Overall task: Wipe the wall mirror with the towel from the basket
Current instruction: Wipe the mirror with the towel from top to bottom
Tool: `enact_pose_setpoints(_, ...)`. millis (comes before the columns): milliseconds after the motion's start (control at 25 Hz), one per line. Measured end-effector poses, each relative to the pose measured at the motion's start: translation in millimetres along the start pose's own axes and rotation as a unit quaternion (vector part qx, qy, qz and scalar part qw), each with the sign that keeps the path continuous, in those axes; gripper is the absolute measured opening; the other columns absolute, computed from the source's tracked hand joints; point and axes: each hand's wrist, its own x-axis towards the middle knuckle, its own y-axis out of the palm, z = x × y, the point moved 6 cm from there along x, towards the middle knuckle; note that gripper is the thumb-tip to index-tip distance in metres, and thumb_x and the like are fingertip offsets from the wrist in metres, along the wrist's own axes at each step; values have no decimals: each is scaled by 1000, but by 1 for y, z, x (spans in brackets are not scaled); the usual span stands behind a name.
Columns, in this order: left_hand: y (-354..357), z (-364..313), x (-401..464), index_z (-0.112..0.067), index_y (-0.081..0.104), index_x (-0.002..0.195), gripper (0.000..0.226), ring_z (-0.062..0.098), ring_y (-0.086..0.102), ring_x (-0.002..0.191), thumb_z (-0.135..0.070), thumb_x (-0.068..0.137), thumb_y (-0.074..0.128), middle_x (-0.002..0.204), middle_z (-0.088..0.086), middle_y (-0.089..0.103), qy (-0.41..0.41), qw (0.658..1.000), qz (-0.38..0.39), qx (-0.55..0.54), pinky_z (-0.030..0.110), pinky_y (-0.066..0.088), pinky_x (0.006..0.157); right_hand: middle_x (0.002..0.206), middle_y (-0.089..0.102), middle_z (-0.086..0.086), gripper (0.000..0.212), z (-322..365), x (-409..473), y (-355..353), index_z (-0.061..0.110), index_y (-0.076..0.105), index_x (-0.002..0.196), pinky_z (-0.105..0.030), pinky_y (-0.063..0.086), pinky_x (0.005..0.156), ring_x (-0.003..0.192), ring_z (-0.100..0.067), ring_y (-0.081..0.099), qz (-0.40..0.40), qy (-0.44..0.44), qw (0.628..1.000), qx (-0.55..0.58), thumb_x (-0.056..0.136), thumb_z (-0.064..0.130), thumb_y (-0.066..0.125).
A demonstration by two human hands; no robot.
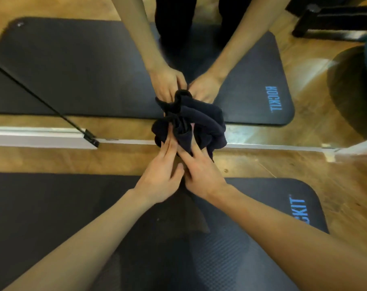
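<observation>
Partly your fingertips vanish in cloth: your left hand [160,175] and right hand [201,177], fingers nearly straight, both press one bunched dark navy towel [199,122] against the frameless wall mirror [73,70] at 12 o'clock. One black foam mat [52,206], cut off at 6 o'clock.

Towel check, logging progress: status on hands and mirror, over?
Left hand and right hand both pressing bunched dark towel against mirror, low by its bottom edge. Nothing blocking.

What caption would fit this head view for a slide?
Both hands, left hand and right hand, press a bunched dark towel against the wall mirror's lower edge.
</observation>
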Motion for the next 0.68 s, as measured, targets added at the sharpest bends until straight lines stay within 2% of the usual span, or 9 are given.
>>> enact_pose_setpoints(120,-57,51,-24,-24,-6,164,91,-4,26,146,-11,99,56,169,-6,19,-26,999,-34,-6,7,24,114,173,-13,-5,95,57,39,48,26,17,165,-57,37,119,155,-49,7,20,-40,999,6,87,-1,64)
enact_pose_setpoints(240,-102,96,-41,-22,0,164,91,-8,39,130,-6,96,57,160,-3,37,-44,997,-65,10,-2,28,101,173,-16,-7,96,105,73,84,24,16,165,-58,35,120,155,-51,4,13,-75,997,3,87,-1,65)
enact_pose_setpoints(280,-115,111,-46,-24,3,164,89,-6,41,129,-5,95,57,158,-2,40,-57,996,-74,15,0,30,101,172,-18,-7,94,118,82,96,23,16,165,-58,31,122,155,-52,1,17,-84,996,-4,88,0,64)
enact_pose_setpoints(440,-133,153,-57,-29,19,159,80,6,53,120,-6,94,59,141,-3,54,-111,992,-62,13,26,43,101,171,-22,-5,84,143,101,130,26,18,165,-53,5,128,156,-47,-10,57,-77,995,-43,95,9,61)
enact_pose_setpoints(560,-117,162,-51,-23,31,154,74,15,55,125,-6,90,64,141,1,55,-121,992,-33,8,36,46,106,174,-8,-3,75,122,98,128,28,24,164,-51,9,129,157,-39,2,103,-76,989,-70,98,17,59)
enact_pose_setpoints(680,-81,146,-37,-21,32,154,76,19,58,116,-7,89,67,143,2,52,-119,993,-14,11,32,48,98,174,6,0,74,77,83,107,29,32,161,-51,16,128,156,-36,13,124,-101,982,-99,95,16,62)
